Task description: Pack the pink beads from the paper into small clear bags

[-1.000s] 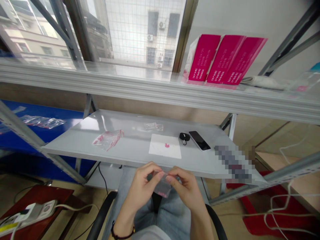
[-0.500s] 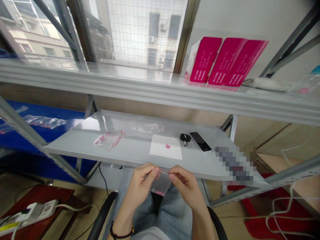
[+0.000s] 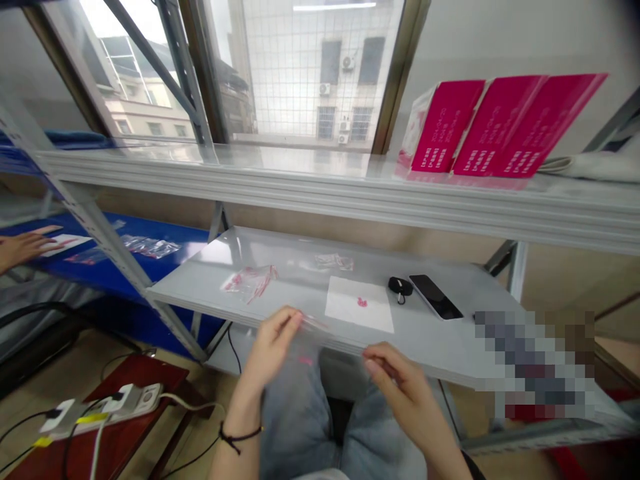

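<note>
My left hand [image 3: 274, 343] pinches one top corner of a small clear zip bag [image 3: 311, 327]. Motion blurs the bag, which hangs tilted above my lap with a few small pink pieces [image 3: 305, 361] low inside it. Off to the right, apart from the bag, is my right hand [image 3: 397, 380], its thumb and fingers curled together and nothing visible in them. Beyond the hands, a white sheet of paper [image 3: 345, 308] lies on the grey shelf table, bearing a small cluster of pink pieces [image 3: 362, 302].
Clear bags with pink edges [image 3: 250, 281] and flat small bags [image 3: 334, 262] lie on the table. A black case [image 3: 401, 287] and a phone [image 3: 436, 297] sit right of the paper. Pink boxes [image 3: 447, 127] stand above. At far left, another person's hand [image 3: 23, 250] touches a blue table.
My right hand has come off the bag and moved right. My left hand has carried the bag left and up. The view has turned left, bringing the other person's hand into sight.
</note>
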Action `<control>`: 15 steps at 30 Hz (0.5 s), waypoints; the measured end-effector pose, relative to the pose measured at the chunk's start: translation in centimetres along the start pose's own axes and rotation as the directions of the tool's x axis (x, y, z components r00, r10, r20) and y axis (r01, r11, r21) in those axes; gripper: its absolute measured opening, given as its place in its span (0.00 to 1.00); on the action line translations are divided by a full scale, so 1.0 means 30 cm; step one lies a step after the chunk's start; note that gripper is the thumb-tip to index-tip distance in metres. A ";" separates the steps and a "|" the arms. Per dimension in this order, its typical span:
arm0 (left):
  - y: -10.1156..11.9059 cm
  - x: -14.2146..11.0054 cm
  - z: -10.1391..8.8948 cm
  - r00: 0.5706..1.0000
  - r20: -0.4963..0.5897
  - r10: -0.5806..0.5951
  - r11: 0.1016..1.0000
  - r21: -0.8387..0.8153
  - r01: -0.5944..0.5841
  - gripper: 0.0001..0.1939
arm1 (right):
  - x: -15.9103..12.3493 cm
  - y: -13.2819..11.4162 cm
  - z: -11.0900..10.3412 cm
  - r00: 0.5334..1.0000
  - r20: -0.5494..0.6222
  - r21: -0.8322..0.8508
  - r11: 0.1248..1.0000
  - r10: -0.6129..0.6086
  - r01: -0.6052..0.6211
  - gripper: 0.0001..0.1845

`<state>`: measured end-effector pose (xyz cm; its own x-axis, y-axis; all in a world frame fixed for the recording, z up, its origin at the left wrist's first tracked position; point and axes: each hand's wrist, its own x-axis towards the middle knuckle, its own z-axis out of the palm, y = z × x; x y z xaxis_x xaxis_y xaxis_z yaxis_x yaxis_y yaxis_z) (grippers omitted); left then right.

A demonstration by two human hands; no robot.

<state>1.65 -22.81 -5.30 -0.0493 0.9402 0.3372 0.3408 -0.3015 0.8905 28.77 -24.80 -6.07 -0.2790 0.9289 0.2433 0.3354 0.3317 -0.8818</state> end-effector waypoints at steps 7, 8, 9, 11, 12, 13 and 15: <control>-0.129 0.349 -0.480 0.996 0.018 0.086 0.776 0.625 -0.079 0.20 | -0.024 0.125 -0.077 0.973 -0.215 0.114 0.991 0.089 -0.065 0.22; -0.141 0.409 -0.506 0.989 0.145 0.035 0.679 0.722 -0.130 0.21 | -0.023 0.134 -0.074 0.976 -0.199 0.118 0.991 0.085 -0.063 0.23; -0.153 0.464 -0.521 0.979 0.204 0.009 0.648 0.744 -0.161 0.20 | -0.022 0.140 -0.068 0.981 -0.177 0.116 0.991 0.083 -0.063 0.23; -0.172 0.558 -0.523 0.953 0.300 -0.041 0.601 0.769 -0.216 0.18 | -0.021 0.143 -0.056 0.988 -0.131 0.104 0.992 0.080 -0.066 0.24; -0.181 0.595 -0.516 0.941 0.333 -0.061 0.586 0.775 -0.237 0.17 | -0.022 0.142 -0.051 0.990 -0.112 0.095 0.993 0.080 -0.070 0.24; -0.190 0.626 -0.506 0.929 0.362 -0.080 0.566 0.783 -0.257 0.16 | -0.023 0.141 -0.048 0.992 -0.098 0.086 0.993 0.083 -0.075 0.24; -0.205 0.672 -0.481 0.912 0.397 -0.103 0.517 0.805 -0.292 0.15 | -0.026 0.139 -0.049 0.992 -0.081 0.067 0.994 0.096 -0.091 0.24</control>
<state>-14.99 -4.30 0.44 0.2928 0.9515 0.0942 0.9461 -0.3026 0.1157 31.70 -23.90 -9.36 -0.1716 0.9668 0.1891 0.2983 0.2340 -0.9254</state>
